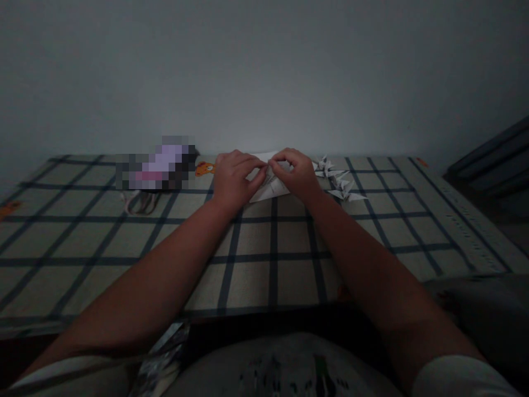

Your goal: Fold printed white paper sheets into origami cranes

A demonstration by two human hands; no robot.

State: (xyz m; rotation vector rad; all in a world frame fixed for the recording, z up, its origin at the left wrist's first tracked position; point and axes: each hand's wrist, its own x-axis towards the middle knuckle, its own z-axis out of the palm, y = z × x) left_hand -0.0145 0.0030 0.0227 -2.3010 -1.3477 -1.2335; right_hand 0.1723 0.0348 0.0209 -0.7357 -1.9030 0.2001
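Near the back edge of the table, my left hand and my right hand meet fingertip to fingertip. Both pinch a small folded piece of paper, mostly hidden by the fingers and dim, so its exact shape cannot be made out. Under it lies a flat white sheet of paper, partly covered by both hands. Just right of my right hand rest several folded paper cranes, with pointed white tips and printed marks, close together on the cloth.
A checked tablecloth with dark blue lines covers the table, which meets a plain wall. At the left lies a blurred-out purple and dark object with a looped strap. A dark slatted thing stands at the right.
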